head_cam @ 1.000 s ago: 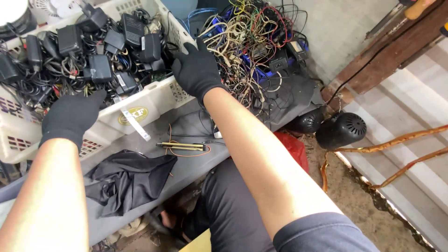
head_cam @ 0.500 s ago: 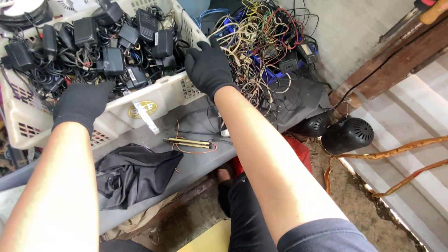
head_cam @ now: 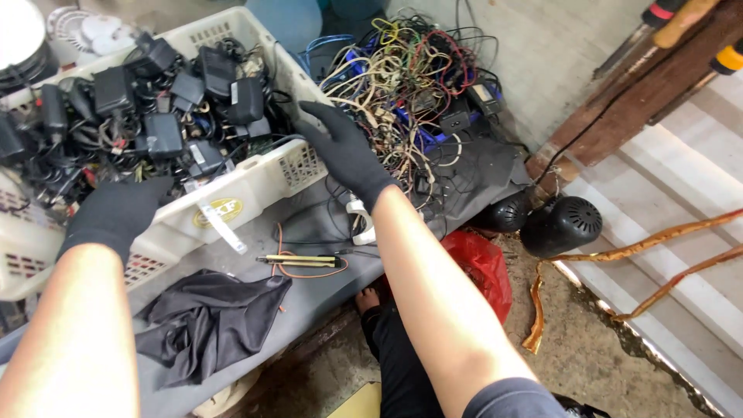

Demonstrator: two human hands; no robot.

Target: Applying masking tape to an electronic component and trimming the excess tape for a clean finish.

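Seen from the head camera, a person's two black-gloved hands meet a white plastic basket (head_cam: pixel 255 182) on a grey bench (head_cam: pixel 325 294): the left hand (head_cam: pixel 116 213) is closed over its near rim, while the right hand (head_cam: pixel 344 151) rests open-fingered against its right end wall. The one basket, heaped with black power adapters (head_cam: pixel 155 108) too many to count, looks heavy and its thin walls likely to flex, so the rim and end wall seem the best holds. Beside it lie one tangle of coloured wires (head_cam: pixel 410 85), one black cloth (head_cam: pixel 205 321), two round black speakers (head_cam: pixel 561 224) and one red bag (head_cam: pixel 480 267).
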